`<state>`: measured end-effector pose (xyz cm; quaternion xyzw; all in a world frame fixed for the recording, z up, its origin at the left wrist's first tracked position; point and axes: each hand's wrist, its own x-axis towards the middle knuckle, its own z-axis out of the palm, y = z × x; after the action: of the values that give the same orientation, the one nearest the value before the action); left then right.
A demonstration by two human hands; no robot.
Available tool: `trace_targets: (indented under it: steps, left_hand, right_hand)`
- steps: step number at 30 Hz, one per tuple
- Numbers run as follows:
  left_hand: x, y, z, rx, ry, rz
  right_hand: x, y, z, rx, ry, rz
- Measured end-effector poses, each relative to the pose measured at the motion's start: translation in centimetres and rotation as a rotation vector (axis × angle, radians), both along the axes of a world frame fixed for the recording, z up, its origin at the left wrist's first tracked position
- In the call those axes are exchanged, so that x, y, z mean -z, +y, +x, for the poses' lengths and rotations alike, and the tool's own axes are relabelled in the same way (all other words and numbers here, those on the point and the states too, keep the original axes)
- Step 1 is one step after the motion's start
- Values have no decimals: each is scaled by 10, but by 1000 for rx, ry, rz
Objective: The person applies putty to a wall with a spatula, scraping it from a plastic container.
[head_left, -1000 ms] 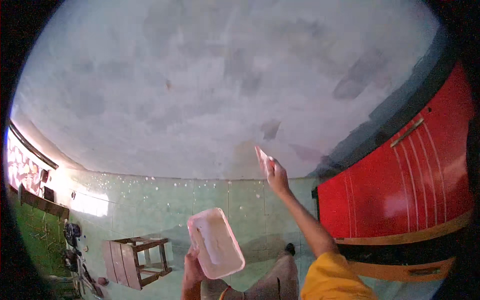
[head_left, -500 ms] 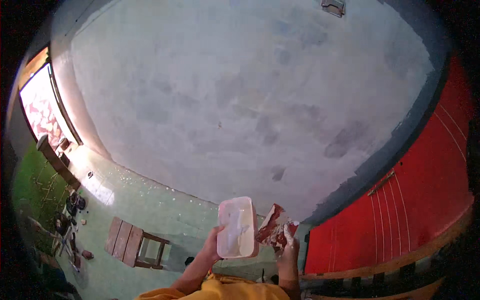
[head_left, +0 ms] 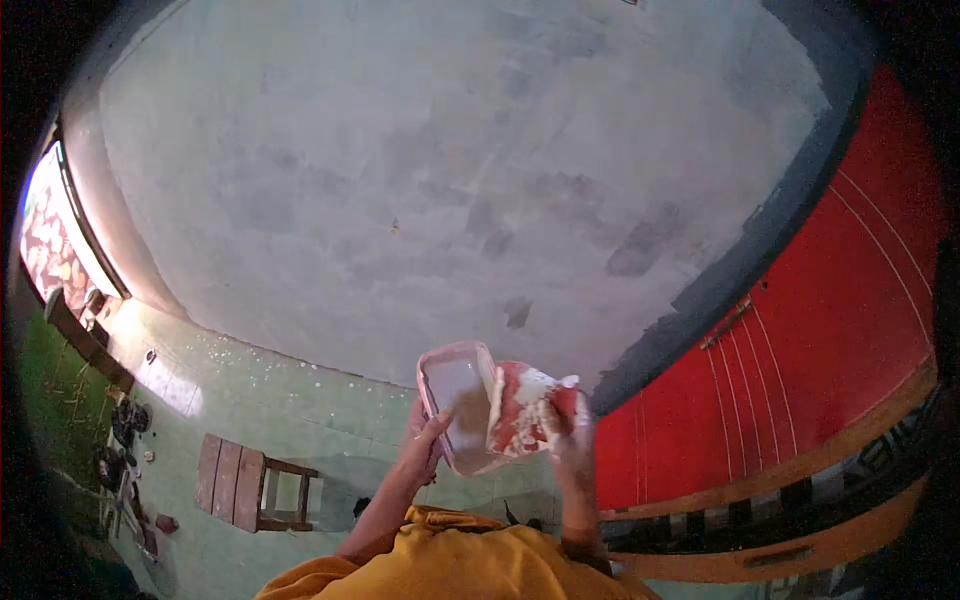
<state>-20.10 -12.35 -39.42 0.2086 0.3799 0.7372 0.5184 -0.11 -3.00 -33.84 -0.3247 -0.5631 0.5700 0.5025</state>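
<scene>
My left hand (head_left: 424, 448) grips a pale pinkish rectangular plastic tub (head_left: 455, 352) by its left side, the thumb over the rim. The tub is tilted, and its inside is in shade. In my right hand (head_left: 571, 438) is a wide red putty spreader (head_left: 515, 385), smeared with thick white paste. The spreader's left edge meets the tub's right rim. White paste also coats the fingers of my right hand, which close round the spreader's right end.
A patchy grey-white wall (head_left: 330, 200) rises ahead, with a red panel (head_left: 800, 340) on the right. On the green floor (head_left: 330, 420) stands a small wooden stool (head_left: 230, 480). Assorted clutter (head_left: 130, 420) lies along the left side. A bright opening (head_left: 65, 230) is at far left.
The spreader has moved left against the tub's right rim and turned, showing more of its paste-covered face. The tub has tilted. My view has shifted slightly, bringing the red panel further in.
</scene>
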Motion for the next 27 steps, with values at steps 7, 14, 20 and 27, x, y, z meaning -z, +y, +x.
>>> trace_targets:
  steps: [7, 14, 20, 27]
  left_hand:
    - [4, 10, 9, -4, 62, -16]
    - [-7, 26, 8, -7, 21, 38]
    - [-16, 28, 10, 47, 43, 221]
    - [-18, 23, 14, 95, -33, 261]
  right_hand:
    - [-20, -9, -18, 87, -398, 215]
    - [-51, -4, -28, 246, -607, 452]
    - [-57, 3, -42, 177, -772, 581]
    - [-58, 1, -70, 113, -820, 583]
